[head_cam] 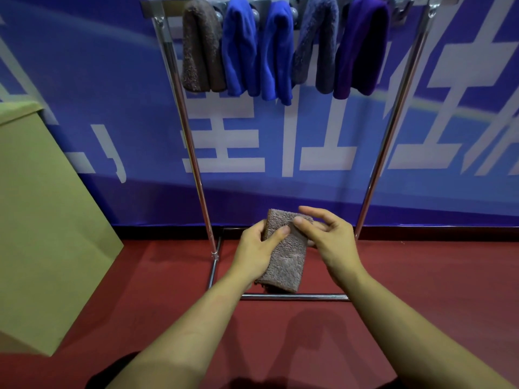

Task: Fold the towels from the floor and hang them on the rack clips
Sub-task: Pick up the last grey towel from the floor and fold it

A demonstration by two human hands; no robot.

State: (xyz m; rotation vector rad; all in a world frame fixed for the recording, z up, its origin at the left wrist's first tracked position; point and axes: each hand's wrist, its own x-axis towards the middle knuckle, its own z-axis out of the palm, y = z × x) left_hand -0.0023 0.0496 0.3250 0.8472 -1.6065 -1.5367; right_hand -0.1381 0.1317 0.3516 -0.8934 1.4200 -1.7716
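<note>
A folded brown towel (pixel 285 256) hangs upright between my hands, above the red floor. My left hand (pixel 257 248) grips its left edge, thumb across the front. My right hand (pixel 327 235) pinches the towel's upper right corner with thumb and fingers, the index finger raised. Higher up, the metal rack (pixel 193 153) carries several towels on its clip bar: a brown towel (pixel 200 49), two blue towels (pixel 240 49), a grey towel (pixel 317 43) and a purple towel (pixel 362 46). A clip at the bar's right end (pixel 401 9) looks empty.
A tan cardboard box (pixel 42 220) stands at the left, close to the rack's left post. The rack's base bar (pixel 295 297) lies on the floor (pixel 421 276) just below the towel. A blue banner wall (pixel 98 80) with white characters is behind the rack.
</note>
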